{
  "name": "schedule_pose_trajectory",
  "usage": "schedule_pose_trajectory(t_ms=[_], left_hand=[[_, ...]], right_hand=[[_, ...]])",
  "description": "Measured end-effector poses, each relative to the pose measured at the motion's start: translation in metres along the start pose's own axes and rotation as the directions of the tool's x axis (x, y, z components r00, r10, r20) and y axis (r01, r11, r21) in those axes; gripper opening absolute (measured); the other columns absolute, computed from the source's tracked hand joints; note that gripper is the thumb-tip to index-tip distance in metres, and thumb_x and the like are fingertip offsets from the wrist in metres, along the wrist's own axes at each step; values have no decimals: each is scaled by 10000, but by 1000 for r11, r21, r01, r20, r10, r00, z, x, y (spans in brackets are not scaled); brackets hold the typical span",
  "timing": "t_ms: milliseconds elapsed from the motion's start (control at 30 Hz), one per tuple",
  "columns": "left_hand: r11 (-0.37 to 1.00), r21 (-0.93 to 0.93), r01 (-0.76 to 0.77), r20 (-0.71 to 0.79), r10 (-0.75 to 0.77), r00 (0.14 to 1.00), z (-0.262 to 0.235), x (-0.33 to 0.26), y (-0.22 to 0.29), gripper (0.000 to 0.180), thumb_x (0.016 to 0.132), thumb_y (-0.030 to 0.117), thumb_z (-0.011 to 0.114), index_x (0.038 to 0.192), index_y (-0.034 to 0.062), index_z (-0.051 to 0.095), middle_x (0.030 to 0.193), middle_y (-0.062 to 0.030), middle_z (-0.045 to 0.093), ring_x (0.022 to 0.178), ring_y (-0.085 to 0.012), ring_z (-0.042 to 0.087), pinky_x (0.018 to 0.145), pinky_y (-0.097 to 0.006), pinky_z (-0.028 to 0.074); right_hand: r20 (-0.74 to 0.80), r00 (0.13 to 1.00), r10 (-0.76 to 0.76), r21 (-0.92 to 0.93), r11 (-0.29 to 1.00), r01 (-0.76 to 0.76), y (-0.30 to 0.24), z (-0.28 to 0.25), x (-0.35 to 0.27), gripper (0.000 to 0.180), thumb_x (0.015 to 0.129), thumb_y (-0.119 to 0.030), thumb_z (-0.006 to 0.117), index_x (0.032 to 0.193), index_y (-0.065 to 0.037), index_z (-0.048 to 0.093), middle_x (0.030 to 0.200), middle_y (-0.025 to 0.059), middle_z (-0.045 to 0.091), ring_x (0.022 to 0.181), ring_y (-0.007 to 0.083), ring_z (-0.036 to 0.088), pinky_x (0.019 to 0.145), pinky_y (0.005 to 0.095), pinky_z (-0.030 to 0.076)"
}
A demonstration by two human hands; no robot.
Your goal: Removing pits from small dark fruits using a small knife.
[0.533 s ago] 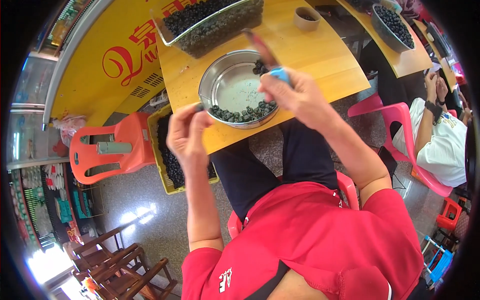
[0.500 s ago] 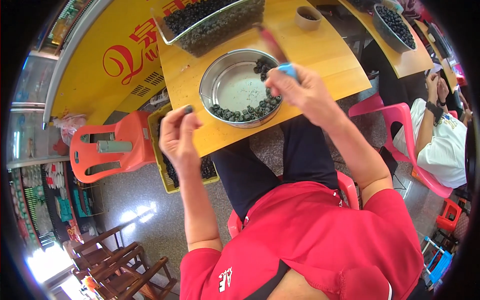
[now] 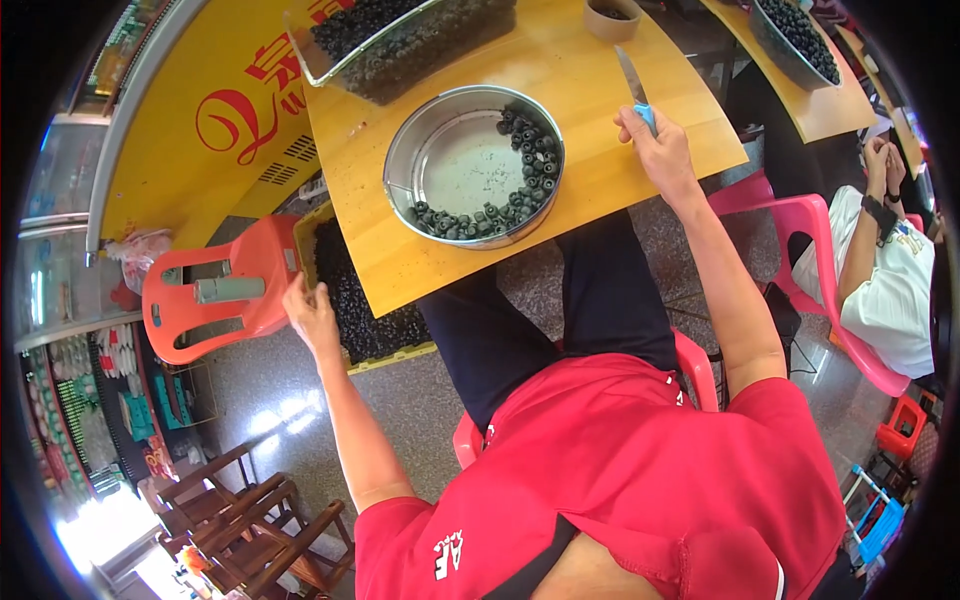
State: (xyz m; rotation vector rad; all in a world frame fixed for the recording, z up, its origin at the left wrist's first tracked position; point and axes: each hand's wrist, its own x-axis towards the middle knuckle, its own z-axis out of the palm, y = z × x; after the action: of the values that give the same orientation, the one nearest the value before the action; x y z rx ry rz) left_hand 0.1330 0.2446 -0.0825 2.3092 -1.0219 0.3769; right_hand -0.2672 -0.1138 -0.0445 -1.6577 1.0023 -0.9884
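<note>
In my right hand is a small knife with a blue handle, its blade pointing up and away over the table's right side. My left hand is down left of the table, at the edge of a yellow crate. Its thumb and forefinger are apart, with nothing visible between them. Small dark round pieces fill the crate. On the wooden table, a round metal pan stands in front of me. More dark round pieces, several with pale hollow ends, line its right and near sides.
A clear bin of dark pieces stands at the table's far left, a small brown bowl at the far edge. An orange chair holding a grey-green cylinder is at left. At right, a person in white sits on a pink chair.
My left hand has moved down and left from the table to the crate; the dark piece it pinched no longer shows. My right hand has swung right, away from the pan, with the knife.
</note>
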Motion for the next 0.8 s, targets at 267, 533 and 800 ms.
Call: schedule_pose_trajectory(t_ms=[267, 533, 800], left_hand=[[763, -610, -214, 213, 417, 884, -28, 71, 229, 166, 840, -38, 622, 1002, -26, 653, 888, -114, 655, 823, -163, 626, 747, -256, 487], [819, -421, -389, 464, 563, 684, 79, 110, 293, 196, 855, 168, 606, 962, 11, 653, 894, -158, 662, 840, -323, 629, 737, -394, 486], [825, -305, -475, 550, 560, 620, 89, 99, 290, 242, 815, 204, 622, 949, 3, 632, 902, -172, 654, 786, -345, 633, 726, -416, 486]], right_hand=[[-17, 999, 51, 131, 990, -49, 4, -8, -2, 256, 962, -256, 563, 921, -15, 639, 723, -46, 550, 553, 4, 384, 496, 174, 293], [0, 1000, 6, 180, 984, -6, 4, -5, -4, 230, 966, -227, 556, 926, -12, 626, 723, -49, 543, 554, -4, 379, 493, 166, 283], [-33, 997, -73, 108, 991, 76, 4, -7, -8, 237, 965, -228, 559, 920, -6, 628, 718, -44, 537, 567, 6, 386, 507, 173, 297]])
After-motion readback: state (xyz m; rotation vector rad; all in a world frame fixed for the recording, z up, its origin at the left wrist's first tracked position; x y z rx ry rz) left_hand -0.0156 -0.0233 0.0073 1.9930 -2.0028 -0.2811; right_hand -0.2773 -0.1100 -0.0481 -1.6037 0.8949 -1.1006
